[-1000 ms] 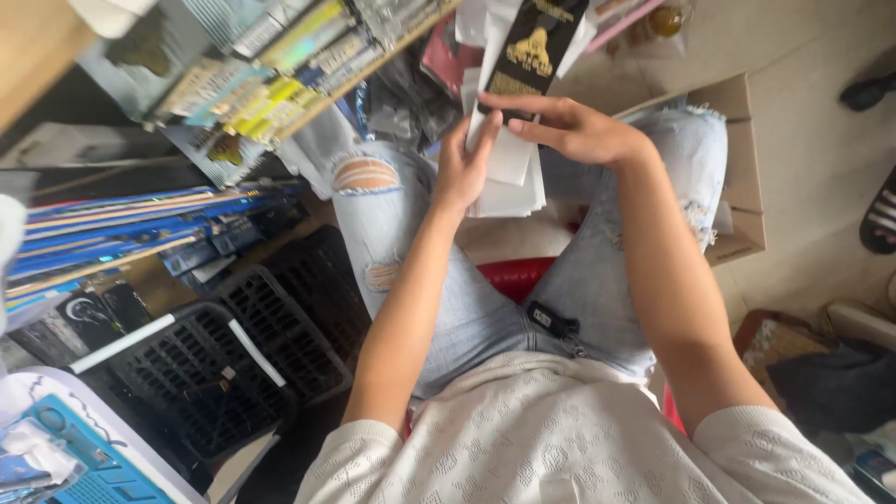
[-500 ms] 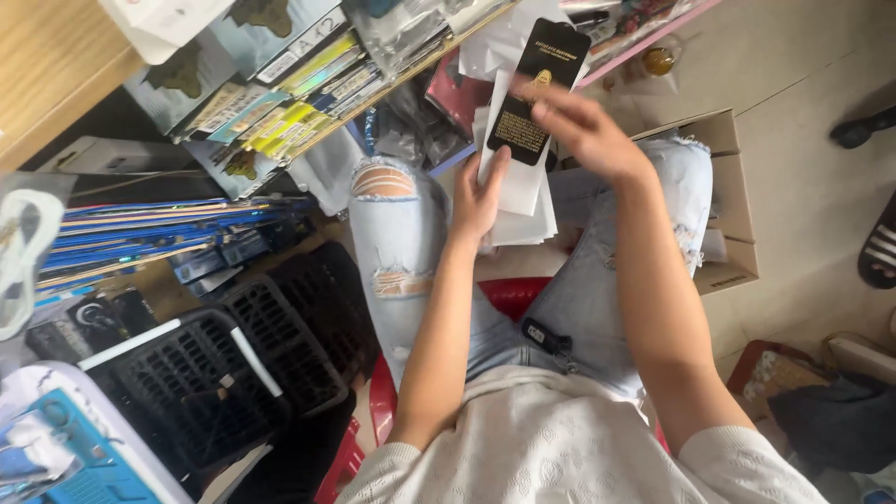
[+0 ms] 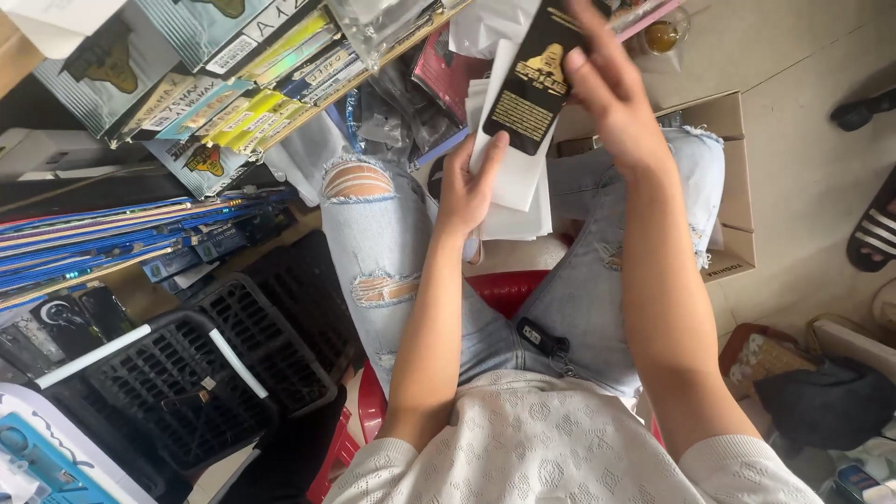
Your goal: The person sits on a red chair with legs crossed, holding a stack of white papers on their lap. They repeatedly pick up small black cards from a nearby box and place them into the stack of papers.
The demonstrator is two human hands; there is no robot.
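Torso and lap: the person is sitting on a red stool (image 3: 509,289) in the lower middle of the frame, wearing a white knit top and ripped pale jeans (image 3: 383,233); a dark key fob (image 3: 539,338) is hanging at the waist.

Left hand: the left hand (image 3: 471,191) is cradling a stack of white sleeves (image 3: 518,191) above the knees at centre frame, its grip wrapped around the stack's lower edge with the thumb rising along the front.

Right hand: the right hand (image 3: 611,89) is pinching a black packet with gold print (image 3: 530,89) at upper centre, its grip closed narrowly on the packet's upper right edge.

What has changed: compared with a moment ago, the black packet is sitting lower and tilted, now overlapping the top of the white stack rather than being held up clear of it; the left hand is keeping the same hold.

What that means: judging by this, the packet is being brought onto or into the stack, and the joining is not finished.

Left of frame: black plastic crates (image 3: 187,373) are lying at lower left, with blue and red flat packs (image 3: 112,233) fanned above them.

Far side: a shelf of printed packets (image 3: 233,65) is running across the upper left, and a cardboard box (image 3: 728,187) is standing on the floor at right, near a black sandal (image 3: 873,233).
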